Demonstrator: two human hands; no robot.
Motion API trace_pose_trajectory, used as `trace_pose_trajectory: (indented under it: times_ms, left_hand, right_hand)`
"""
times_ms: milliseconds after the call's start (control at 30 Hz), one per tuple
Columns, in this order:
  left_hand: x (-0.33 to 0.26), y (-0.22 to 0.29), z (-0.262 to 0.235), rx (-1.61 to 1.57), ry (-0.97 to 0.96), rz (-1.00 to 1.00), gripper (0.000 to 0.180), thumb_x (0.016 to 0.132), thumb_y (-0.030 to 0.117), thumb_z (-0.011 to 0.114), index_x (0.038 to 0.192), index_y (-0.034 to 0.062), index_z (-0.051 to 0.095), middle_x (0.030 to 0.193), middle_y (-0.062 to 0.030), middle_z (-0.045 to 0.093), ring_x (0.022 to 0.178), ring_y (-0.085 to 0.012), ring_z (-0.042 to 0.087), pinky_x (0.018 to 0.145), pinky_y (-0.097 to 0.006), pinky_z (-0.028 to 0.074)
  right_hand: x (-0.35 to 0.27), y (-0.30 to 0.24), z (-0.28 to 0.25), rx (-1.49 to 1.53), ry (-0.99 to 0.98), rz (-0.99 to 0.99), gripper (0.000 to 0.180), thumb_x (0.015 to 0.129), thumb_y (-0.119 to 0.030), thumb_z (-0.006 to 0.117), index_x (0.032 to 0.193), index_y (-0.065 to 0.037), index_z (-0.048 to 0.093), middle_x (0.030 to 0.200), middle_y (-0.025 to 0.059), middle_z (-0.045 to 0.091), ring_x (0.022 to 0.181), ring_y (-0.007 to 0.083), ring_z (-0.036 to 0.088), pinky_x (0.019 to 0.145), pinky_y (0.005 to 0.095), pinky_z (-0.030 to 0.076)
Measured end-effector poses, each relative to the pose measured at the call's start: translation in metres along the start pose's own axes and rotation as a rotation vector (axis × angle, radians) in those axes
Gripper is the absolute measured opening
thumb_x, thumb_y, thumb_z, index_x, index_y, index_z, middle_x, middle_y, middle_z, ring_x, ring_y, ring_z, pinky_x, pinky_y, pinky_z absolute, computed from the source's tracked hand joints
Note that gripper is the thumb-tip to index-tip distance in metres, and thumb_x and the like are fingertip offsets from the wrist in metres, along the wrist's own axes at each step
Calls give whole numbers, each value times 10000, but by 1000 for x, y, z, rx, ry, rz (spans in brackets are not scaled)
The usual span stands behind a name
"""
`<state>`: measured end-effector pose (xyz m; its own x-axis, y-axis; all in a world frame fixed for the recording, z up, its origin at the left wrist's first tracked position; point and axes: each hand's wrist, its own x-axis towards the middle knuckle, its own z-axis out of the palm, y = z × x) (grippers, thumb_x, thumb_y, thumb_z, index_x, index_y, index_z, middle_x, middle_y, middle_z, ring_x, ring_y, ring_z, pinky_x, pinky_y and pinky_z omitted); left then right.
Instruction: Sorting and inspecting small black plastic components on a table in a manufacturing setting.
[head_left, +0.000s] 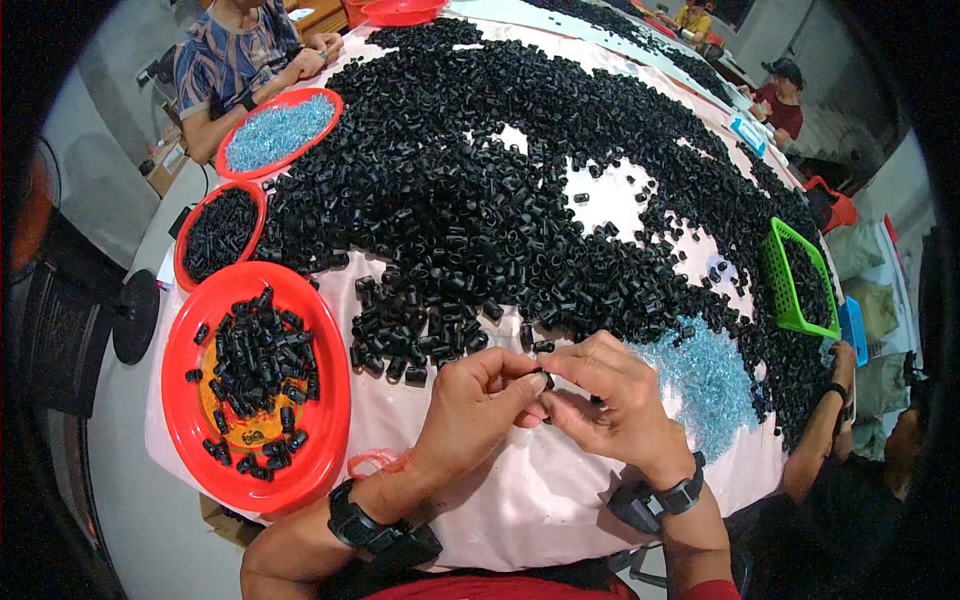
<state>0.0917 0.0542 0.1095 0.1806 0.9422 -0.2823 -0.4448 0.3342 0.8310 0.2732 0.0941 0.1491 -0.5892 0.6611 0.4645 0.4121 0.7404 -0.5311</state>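
Note:
Both hands meet just above the near part of the table. Between the fingertips of my left hand (478,395) is a small black cylindrical part (545,380), pinched and mostly covered by fingers. My right hand (620,400) is closed against the same spot, thumb and fingers bent; whether it grips this part or a smaller piece I cannot make out. Just beyond lies a wide heap of black cylindrical parts (430,220). A pile of clear bluish small pieces (705,385) is to the right of my right hand.
A red oval tray (178,400) with black parts stands at left. Behind it are a red bowl (182,262) of thin black pieces and a red plate (222,165) of clear bluish pieces. A green basket (775,270) stands at right. Several people sit around the table.

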Motion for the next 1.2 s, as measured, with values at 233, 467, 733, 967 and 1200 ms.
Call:
trace_pose_trajectory:
  times_ms: [233,467,733,967,1200]
  left_hand:
    - [0,4,-2,-97,-31,-91,174,990,94,655,1114,-27,653,912,-50,715,775,-92,687,687,-217,554]
    - [1,8,0,-90,-65,-105,162,983,142,658,1083,14,667,921,-30,708,805,-72,673,727,-219,532]
    - [1,11,1,-58,-102,-119,208,1019,214,631,1108,34,682,956,-3,705,845,-56,658,776,-231,530]
    - [0,2,-8,-88,-221,-159,270,1072,242,553,1154,23,688,970,-6,708,866,-53,662,766,-232,555]
    - [2,-1,-10,-43,-248,-147,301,1079,245,539,1165,-2,688,973,-21,716,854,-66,679,761,-232,588]
  right_hand:
    - [-4,3,5,-17,3,-9,398,743,-75,861,1106,9,720,994,164,717,841,302,677,739,377,560]
    - [-7,5,7,77,-37,141,477,750,-107,849,1186,20,705,1031,163,727,856,315,675,765,381,562]
    - [-8,13,12,22,18,46,456,757,-132,843,1173,5,718,1096,174,723,935,321,680,798,386,567]
    - [-7,14,9,-44,26,-9,377,760,-124,841,1091,7,720,997,146,725,808,276,672,692,358,560]
    - [-10,15,11,-49,8,-25,356,751,-106,833,1066,7,710,915,124,705,733,252,651,642,352,544]
